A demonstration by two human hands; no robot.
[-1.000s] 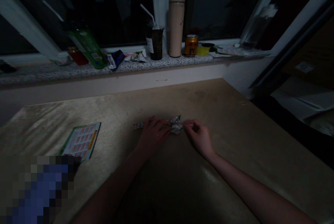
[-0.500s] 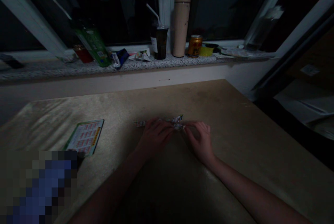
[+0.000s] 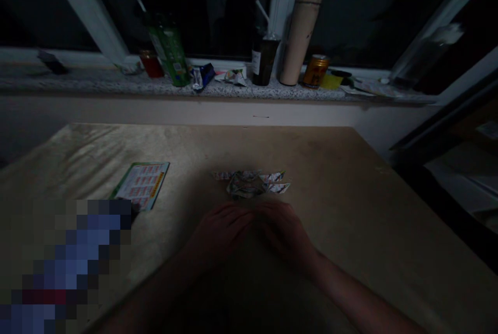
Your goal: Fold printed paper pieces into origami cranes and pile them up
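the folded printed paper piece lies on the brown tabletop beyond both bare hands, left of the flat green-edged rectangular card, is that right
Not quite: the folded printed paper piece lies right of the flat green-edged rectangular card, not left, as the head view shows. It does lie on the brown tabletop, beyond the bare left hand and bare right hand.

Folded paper (image 3: 247, 185), pale with multicoloured print; desk (image 3: 330, 152), tan; card (image 3: 144, 184), white with red blocks and green edge; sill (image 3: 233, 93), speckled grey; bottle (image 3: 171, 54), green; can (image 3: 316, 71), orange-gold; flask (image 3: 301, 38), pinkish beige.
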